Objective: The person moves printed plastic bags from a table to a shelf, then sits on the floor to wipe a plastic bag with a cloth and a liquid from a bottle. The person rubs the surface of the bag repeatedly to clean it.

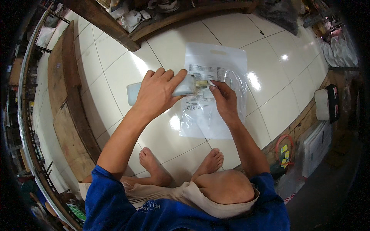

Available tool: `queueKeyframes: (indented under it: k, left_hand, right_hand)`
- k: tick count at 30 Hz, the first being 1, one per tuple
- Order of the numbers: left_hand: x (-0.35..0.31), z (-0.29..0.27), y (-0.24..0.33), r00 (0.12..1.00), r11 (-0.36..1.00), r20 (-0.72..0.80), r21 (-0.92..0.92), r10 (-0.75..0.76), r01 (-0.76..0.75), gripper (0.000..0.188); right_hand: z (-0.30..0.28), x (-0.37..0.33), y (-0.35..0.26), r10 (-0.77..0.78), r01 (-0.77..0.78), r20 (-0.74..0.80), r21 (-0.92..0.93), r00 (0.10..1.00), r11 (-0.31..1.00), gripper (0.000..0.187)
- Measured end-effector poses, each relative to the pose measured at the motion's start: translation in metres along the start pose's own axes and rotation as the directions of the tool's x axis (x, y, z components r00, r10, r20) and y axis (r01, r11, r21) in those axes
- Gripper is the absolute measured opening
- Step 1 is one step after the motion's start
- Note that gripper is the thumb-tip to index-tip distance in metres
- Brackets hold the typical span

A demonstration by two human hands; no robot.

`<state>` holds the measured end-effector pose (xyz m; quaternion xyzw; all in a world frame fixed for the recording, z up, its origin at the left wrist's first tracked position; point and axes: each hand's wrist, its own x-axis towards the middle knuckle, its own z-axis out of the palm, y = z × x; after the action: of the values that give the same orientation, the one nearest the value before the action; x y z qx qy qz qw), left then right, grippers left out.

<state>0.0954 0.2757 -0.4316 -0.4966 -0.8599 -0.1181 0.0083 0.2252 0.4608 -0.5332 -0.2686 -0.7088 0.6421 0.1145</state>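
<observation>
My left hand (158,89) is closed over a pale grey-blue oblong case (133,93), its fingers along the far side and the thumb on the near side. The case is held level above the floor. From its right end juts a yellowish piece (201,83), with a ragged whitish part about it. My right hand (226,101) is at that end, thumb and fingers pinching a small white bit (211,82) whose kind I cannot make out. Beneath both hands lies a clear printed plastic bag (212,125) with a cut-out handle.
White tiles (158,134) cover the floor around my bare feet. A wooden plank structure (67,96) and a metal rack (25,127) stand on the left. Across the far side runs a wooden shelf frame (185,25). On the right are a cap (323,104) and a red hoop (278,148).
</observation>
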Motion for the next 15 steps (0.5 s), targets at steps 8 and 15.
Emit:
queueKeyframes:
  k: [8,15]
  left_hand:
    - [0.042,-0.007,0.021,0.961,0.925,0.151,0.272,0.231,-0.265,0.046]
    - [0.063,-0.013,0.041,0.888,0.795,0.274,0.401,0.369,-0.455,0.025]
  right_hand:
    - [0.01,-0.007,0.033,0.124,-0.102,-0.039,0.363,0.991,0.926,0.031]
    - [0.007,-0.014,0.029,0.187,-0.159,0.005,0.54,0.982,0.826,0.028]
